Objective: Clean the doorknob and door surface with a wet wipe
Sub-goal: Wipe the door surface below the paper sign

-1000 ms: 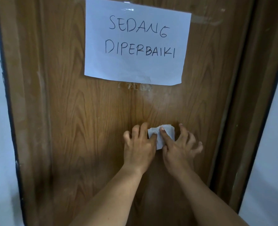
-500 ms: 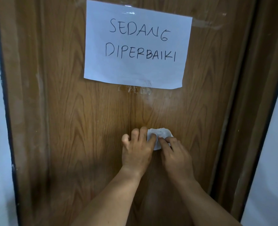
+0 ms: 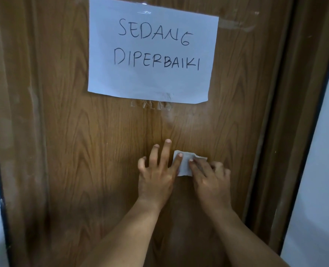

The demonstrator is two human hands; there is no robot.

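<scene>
Two hands press a small white wipe (image 3: 185, 164) flat against the wooden door (image 3: 82, 151), below the middle of its face. The left hand (image 3: 156, 176) lies open, fingers spread, its index fingertip on the wipe's left part. The right hand (image 3: 210, 178) has its fingers bent, its index fingertip pinning the wipe's right part. A handwritten paper sign (image 3: 152, 53) is taped above.
</scene>
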